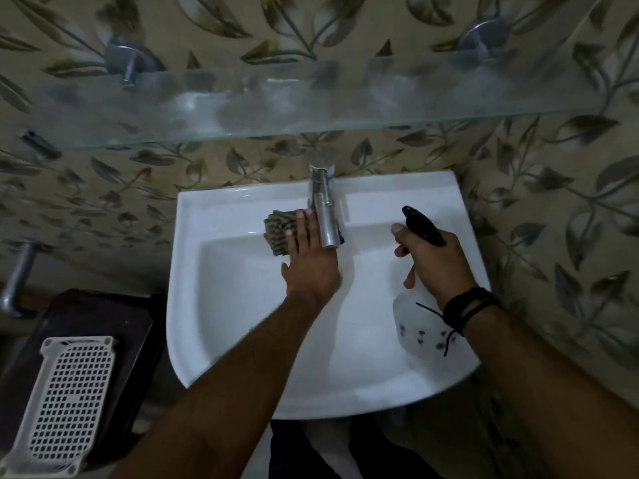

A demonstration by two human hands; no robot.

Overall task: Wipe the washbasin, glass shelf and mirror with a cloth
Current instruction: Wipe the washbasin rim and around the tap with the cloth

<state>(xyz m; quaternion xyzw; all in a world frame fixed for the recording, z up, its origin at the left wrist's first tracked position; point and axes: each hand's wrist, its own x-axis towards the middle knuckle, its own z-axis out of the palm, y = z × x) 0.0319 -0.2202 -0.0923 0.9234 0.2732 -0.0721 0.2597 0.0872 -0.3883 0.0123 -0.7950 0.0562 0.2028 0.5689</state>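
Observation:
A white washbasin (221, 340) is fixed to the tiled wall, with a steel tap (324, 216) at its back middle. My left hand (309, 257) presses a striped brown cloth (276, 233) flat against the basin's back ledge, just left of the tap, fingers straight. My right hand (432, 261) grips a spray bottle (420, 326) by its black trigger head (423, 226) over the basin's right side. The glass shelf (276, 105) hangs above the tap on two metal brackets. No mirror is in view.
A dark stool or box (131, 326) stands left of the basin with a white perforated plastic tray (65, 402) on it. A metal pipe (15, 281) juts from the left wall. Leaf-pattern tiles (553, 202) cover the walls.

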